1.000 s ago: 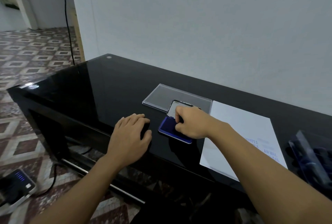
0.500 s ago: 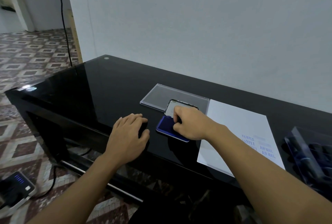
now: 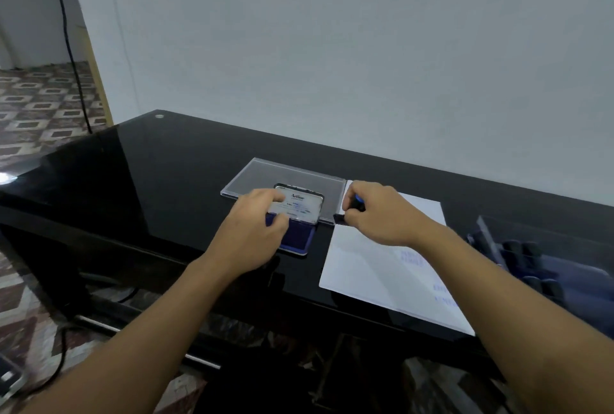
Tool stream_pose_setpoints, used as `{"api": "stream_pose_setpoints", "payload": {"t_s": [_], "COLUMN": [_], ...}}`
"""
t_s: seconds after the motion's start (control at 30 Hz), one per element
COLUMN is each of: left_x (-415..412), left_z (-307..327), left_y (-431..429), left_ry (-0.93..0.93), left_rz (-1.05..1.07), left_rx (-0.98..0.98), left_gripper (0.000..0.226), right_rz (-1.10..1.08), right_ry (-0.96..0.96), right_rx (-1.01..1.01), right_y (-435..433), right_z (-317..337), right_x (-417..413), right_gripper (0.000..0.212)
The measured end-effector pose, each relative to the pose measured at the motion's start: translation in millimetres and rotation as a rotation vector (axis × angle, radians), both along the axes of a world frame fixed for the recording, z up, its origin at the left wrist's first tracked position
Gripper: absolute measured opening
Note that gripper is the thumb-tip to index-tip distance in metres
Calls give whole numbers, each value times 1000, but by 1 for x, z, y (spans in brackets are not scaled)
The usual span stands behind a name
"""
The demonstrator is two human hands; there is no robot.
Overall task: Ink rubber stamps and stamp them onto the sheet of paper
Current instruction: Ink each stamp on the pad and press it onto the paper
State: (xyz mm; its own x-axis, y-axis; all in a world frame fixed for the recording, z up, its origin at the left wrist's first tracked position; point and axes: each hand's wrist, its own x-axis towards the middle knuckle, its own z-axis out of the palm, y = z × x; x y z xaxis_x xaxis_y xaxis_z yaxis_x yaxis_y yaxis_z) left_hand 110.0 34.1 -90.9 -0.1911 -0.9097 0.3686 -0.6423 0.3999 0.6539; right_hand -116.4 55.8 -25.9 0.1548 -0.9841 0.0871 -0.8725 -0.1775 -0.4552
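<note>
Fingers of the left hand (image 3: 252, 230) press flat on the ink pad (image 3: 295, 237) on the tabletop (image 3: 149, 181), the right hand (image 3: 378, 214) pinches a stamp (image 3: 354, 209) over the paper (image 3: 372, 264), where a tilted press could smudge

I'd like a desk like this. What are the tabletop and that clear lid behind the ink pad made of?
The tabletop looks like glossy black glass or lacquer: it mirrors the wall. The clear lid seems to be transparent hard plastic, with a moulded rim.

On the worktop (image 3: 139, 181), the ink pad (image 3: 297, 230) lies left of the sheet of paper (image 3: 372, 267); a clear lid (image 3: 265, 174) lies behind the pad.
</note>
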Motion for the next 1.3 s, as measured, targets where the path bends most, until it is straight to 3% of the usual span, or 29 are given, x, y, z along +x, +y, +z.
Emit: {"api": "stream_pose_setpoints", "payload": {"t_s": [0.27,0.6,1.3], "left_x": [-67,-110,-115], "left_z": [8,-18,-38], "left_y": [14,25,28], "left_ry": [10,-99,-124], "left_rz": [-190,-330,-356], "left_rx": [-4,12,-49], "left_gripper": [35,38,37], "right_rz": [-185,-219,-199], "right_ry": [52,138,204], "right_rx": [34,108,171], "right_y": [42,58,52], "right_z": [16,-4,-38], "right_x": [-67,-88,-89], "right_gripper": [5,8,7]}}
